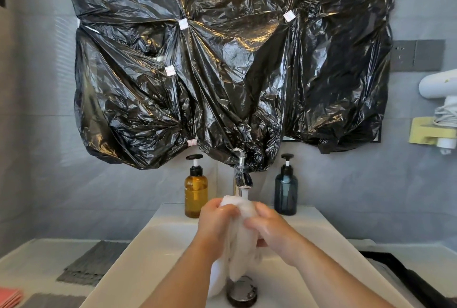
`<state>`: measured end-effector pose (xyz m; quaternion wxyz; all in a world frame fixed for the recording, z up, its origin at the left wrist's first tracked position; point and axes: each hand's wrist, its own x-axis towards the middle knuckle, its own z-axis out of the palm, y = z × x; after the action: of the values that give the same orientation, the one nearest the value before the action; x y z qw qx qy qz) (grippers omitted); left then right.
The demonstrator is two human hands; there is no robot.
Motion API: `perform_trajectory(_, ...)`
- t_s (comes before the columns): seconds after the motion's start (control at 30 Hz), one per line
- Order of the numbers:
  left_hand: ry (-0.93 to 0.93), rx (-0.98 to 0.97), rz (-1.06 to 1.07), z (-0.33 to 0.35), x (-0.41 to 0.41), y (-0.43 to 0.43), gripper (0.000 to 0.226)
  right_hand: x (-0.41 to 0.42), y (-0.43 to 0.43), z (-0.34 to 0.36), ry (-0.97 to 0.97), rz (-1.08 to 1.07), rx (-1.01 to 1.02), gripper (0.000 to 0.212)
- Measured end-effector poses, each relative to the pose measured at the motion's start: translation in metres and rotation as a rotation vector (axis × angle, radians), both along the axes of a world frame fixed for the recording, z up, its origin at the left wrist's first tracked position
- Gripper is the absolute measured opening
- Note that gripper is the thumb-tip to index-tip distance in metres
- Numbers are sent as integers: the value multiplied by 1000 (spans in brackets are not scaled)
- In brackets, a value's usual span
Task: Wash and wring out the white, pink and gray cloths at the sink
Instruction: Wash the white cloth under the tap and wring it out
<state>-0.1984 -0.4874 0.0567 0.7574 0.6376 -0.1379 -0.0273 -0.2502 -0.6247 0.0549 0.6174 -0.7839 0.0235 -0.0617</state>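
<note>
The person holds the soft white wet cloth [238,246] over the white sink [153,233], right under the shiny tap [241,176]. Both hands are wrapped round it. The left hand [217,221] grips the top part, & the right hand [274,231] grips it just beside, fingers curled. The rest of the cloth hangs down, nearly to the dark round drain [242,291].

The cloth looks floppy & soaked, so it is prob heavier than a dry one, and drippy. It can't break. It may be slippy if there is soap on it (can't tell from here). The best place to hold it is prob the middle, bunched up w/ both hands close. Then each hand can twist a different way to squeeze the water out. Holding just a corner would let it swing & splash.

The gray ribbed cloth [96,263] lies flat on the tabletop [29,265] to the left. The pink cloth [10,295] peeks in at the bottom left corner. No hand touches them, so they prob wait their turn. A brown pump bottle [196,191] & a dark blue pump bottle [285,191] stand behind the sink, one each side of the tap.
</note>
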Motion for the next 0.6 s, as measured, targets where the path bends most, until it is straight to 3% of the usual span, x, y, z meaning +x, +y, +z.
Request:
perform_trajectory(0.1,-56,101,-47,-2,1,-4,51,1,-2,0,-43,-188,63,17)
perform_trajectory(0.17,-118,231,-30,-4,-2,-3,49,0,-1,4,-83,-317,175,7)
perform_trajectory(0.3,-32,466,57,-6,-8,-10,52,0,4,6,-59,-419,354,13)
perform_trajectory(0.47,-105,283,183,-2,-12,-2,29,-8,19,11,74,-285,361,19)
perform_trajectory(0.6,-203,277,129,-2,-15,-1,26,-3,21,9,139,-231,365,52)
